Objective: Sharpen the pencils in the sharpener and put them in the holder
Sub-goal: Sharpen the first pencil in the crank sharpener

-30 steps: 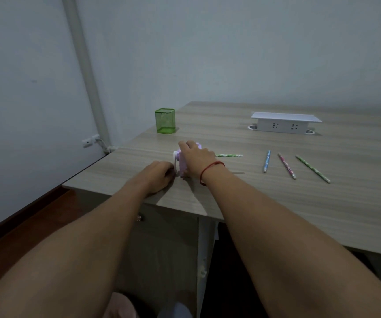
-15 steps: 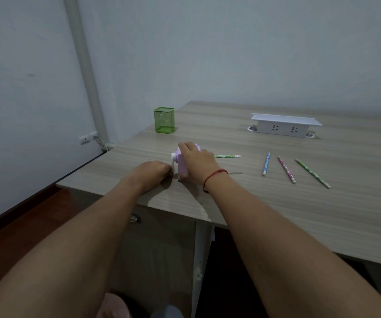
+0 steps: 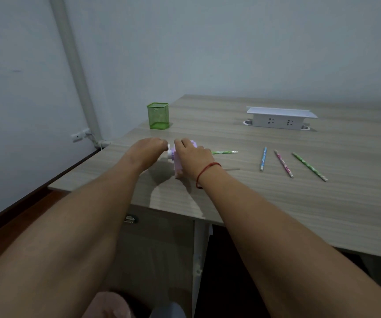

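A small pink pencil sharpener [image 3: 177,166] stands near the wooden table's left front corner. My right hand [image 3: 193,157] presses down on its top. My left hand [image 3: 149,149] is closed on the white crank at the sharpener's left side. A green patterned pencil [image 3: 224,152] sticks out of the sharpener to the right, lying level. Three more pencils lie loose on the table to the right: a blue pencil [image 3: 263,158], a pink pencil [image 3: 283,163] and a green pencil [image 3: 309,166]. The green mesh holder [image 3: 158,115] stands upright at the table's far left.
A white power socket box [image 3: 280,118] sits at the back of the wooden table [image 3: 276,203]. A grey pipe [image 3: 75,70] runs down the wall at the left, by a wall outlet [image 3: 79,135]. A drawer front lies under the table edge.
My left hand has risen from low beside the sharpener to the height of its top, on the crank. My right hand stays on the sharpener. The camera view has shifted slightly.
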`<state>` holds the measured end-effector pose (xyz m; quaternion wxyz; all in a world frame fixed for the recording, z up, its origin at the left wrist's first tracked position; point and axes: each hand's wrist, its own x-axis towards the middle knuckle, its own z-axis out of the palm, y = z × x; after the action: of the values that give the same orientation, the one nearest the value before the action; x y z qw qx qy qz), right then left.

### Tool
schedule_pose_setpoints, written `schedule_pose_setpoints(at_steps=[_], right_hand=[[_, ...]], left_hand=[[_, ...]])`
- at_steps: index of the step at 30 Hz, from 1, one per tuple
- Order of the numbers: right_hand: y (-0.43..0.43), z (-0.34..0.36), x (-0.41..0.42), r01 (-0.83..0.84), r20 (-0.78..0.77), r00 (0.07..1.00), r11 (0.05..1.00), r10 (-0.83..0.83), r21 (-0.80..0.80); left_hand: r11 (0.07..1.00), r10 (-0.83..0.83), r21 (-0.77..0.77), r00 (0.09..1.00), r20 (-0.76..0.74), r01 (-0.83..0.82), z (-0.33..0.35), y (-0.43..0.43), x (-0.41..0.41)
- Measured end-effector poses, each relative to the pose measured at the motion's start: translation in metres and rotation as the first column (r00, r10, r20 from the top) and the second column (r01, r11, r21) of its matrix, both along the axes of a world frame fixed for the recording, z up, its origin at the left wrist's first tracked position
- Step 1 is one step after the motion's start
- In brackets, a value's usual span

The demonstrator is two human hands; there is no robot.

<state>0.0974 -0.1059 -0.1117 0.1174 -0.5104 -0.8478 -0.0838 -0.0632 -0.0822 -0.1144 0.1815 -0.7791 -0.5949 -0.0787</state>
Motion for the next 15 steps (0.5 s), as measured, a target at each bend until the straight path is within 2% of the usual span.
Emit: schedule_pose_setpoints(at_steps=[4,8,11,15], right_hand=[[-0.001,0.001,-0.004,0.033,0.015,0.999,0.999,-0.033,0.010],[0.001,0.002,-0.009,0.060,0.012,0.998,0.997,-0.060,-0.048],[0.004,0.001,-0.010,0.057,0.012,0.998,0.997,-0.056,-0.050],[0.004,0.003,-0.014,0.082,-0.009,0.996,0.990,-0.083,-0.114]], left_hand=[[0.996,-0.073,0.058,0.992,0.108,0.067,0.010,-0.006,0.002],[0.988,-0.122,0.106,0.989,0.080,0.113,0.026,-0.021,0.001],[0.981,-0.140,0.153,0.979,0.147,0.117,0.014,-0.041,0.005],[0.984,-0.144,0.134,0.968,0.204,0.118,-0.006,-0.062,0.013]])
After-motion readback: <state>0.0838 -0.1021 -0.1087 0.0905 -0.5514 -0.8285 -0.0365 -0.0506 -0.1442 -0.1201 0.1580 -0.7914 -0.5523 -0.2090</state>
